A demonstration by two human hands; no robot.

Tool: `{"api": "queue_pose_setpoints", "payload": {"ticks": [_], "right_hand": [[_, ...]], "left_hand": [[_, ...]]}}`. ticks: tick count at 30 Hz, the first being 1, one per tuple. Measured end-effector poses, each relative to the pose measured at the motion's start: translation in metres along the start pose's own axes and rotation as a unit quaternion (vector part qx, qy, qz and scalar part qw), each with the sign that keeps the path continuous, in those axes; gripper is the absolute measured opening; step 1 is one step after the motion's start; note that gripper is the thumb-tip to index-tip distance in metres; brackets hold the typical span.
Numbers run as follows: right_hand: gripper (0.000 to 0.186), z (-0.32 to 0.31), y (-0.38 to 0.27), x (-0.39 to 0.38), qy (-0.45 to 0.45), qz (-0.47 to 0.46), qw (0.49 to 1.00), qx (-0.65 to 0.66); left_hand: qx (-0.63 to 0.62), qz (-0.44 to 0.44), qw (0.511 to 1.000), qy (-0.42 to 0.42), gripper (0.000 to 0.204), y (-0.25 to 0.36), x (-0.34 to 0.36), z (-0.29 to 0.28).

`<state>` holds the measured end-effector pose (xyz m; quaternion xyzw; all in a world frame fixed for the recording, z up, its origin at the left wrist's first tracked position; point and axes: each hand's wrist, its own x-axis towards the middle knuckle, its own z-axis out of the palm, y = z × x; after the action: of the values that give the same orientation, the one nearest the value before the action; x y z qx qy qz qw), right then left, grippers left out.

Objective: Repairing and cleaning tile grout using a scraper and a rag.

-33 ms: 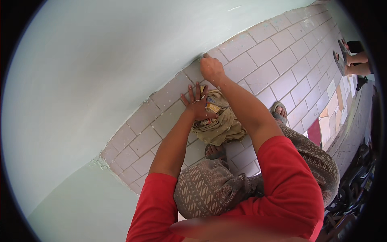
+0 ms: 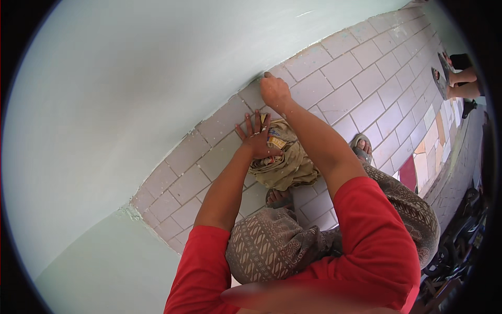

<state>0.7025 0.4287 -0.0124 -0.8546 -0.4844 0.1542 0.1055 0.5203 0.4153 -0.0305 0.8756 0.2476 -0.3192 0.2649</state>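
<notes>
Head view: the left hand (image 2: 256, 143) lies spread over the crumpled cloth's (image 2: 287, 170) edge. I see the right hand (image 2: 275, 94), farther off, curled by the wall (image 2: 157, 78); its hold I cannot tell

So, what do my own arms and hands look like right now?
You have short, plain red sleeves on both arms, leaving the forearms bare. The left hand and right hand wear no gloves, and no watch or bracelet shows. Pale specks mark the left hand and right wrist.
</notes>
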Motion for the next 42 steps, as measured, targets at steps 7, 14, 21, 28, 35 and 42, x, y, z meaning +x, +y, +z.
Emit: {"api": "queue_pose_setpoints", "payload": {"ticks": [7,14,21,28,35,42], "right_hand": [[0.014,-0.007,0.06,-0.041,-0.121,-0.107,0.987,-0.022],[0.033,-0.174,0.152,-0.117,-0.248,-0.085,0.954,-0.143],[0.027,-0.224,0.19,-0.214,-0.227,0.091,0.963,-0.11],[0.034,-0.066,0.26,-0.219,-0.149,0.15,0.968,0.138],[0.05,-0.088,0.202,-0.166,-0.005,0.122,0.907,0.402],[0.033,-0.105,0.221,-0.131,-0.022,0.188,0.591,0.784]], "left_hand": [[-0.052,0.018,0.997,0.059,0.116,-0.013,-0.002,0.025],[-0.116,0.096,0.968,0.203,0.069,-0.031,-0.005,0.059],[-0.357,0.096,0.902,0.224,0.042,-0.025,-0.036,0.028],[-0.488,0.04,0.872,0.017,0.053,0.067,-0.063,-0.052],[-0.721,-0.017,0.661,-0.205,0.05,0.145,-0.028,-0.102],[-0.71,-0.05,0.694,-0.107,0.062,0.225,0.016,-0.115]]}}
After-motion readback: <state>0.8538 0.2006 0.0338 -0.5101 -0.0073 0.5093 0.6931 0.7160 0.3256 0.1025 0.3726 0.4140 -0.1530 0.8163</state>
